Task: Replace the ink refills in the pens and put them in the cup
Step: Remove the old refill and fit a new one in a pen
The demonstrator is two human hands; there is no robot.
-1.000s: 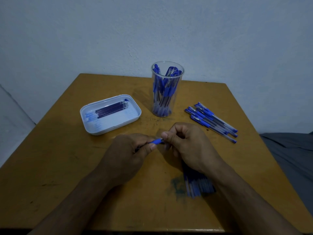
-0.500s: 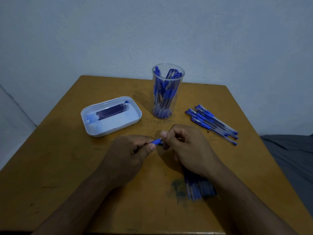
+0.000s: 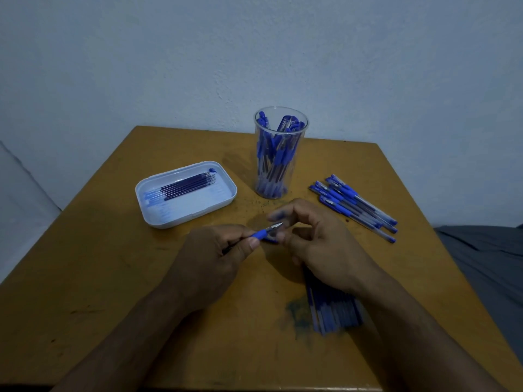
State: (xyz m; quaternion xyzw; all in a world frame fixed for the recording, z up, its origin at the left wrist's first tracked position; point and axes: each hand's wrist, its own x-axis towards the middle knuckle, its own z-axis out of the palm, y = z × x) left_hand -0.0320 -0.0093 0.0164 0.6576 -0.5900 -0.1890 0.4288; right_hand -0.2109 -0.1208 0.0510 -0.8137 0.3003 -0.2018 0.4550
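Left hand (image 3: pixel 210 257) pinches slim blue-gripped clear plastic pen (image 3: pixel 263 232) by its rubber sleeve above the worktop (image 3: pixel 113 278), tip exposed; right hand (image 3: pixel 317 244) loosely curled, contents unclear. Light, stiff, slippery barrel; hold the sleeve.

I count one cup (image 3: pixel 280 154), one tray (image 3: pixel 158 216) with about five refills (image 3: pixel 186 185), and two hands.

A clear cup (image 3: pixel 280 154) of pens stands at the table's (image 3: pixel 85 278) far middle, flanked by a white tray (image 3: pixel 185 193) at left and loose pens (image 3: pixel 355 206) at right, with bare wood between them. A second pen pile (image 3: pixel 334 309) lies under the right forearm; the near-left table lies open.
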